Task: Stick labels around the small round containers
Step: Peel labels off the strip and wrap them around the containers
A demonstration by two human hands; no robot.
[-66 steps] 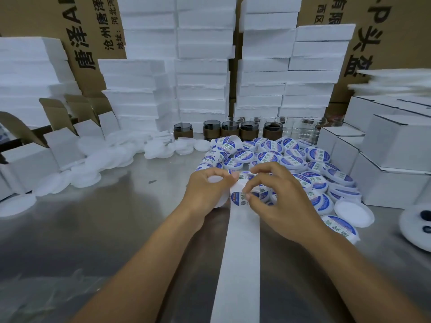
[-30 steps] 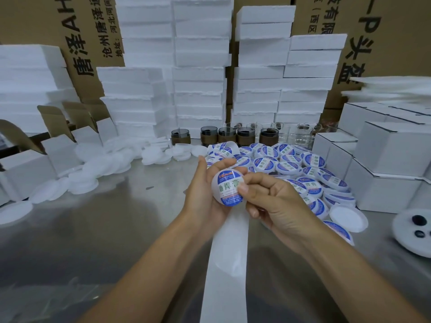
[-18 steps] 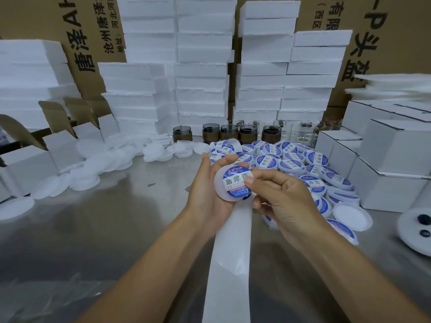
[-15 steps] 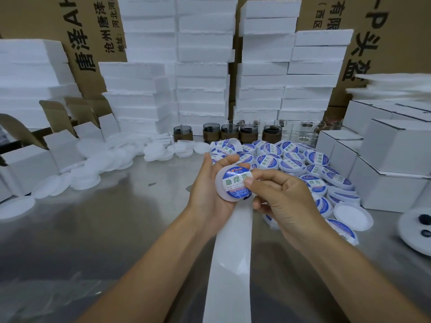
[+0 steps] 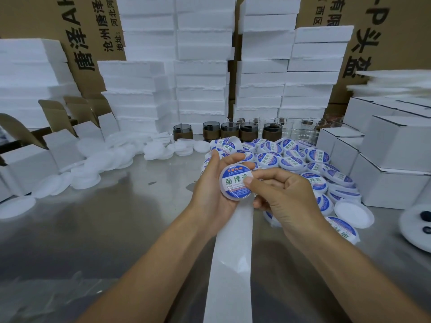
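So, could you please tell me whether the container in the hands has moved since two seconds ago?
Yes. The container has risen off the paper strip, and its label now faces the camera.

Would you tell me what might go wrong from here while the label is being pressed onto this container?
The thumb of the right hand presses only one edge of the label on the container gripped by the left hand; uneven pressure may leave a crease or bubble. The backing strip trails down from the hands and might snag. The pile of labelled containers lies close behind the hands; a careless move may scatter it.
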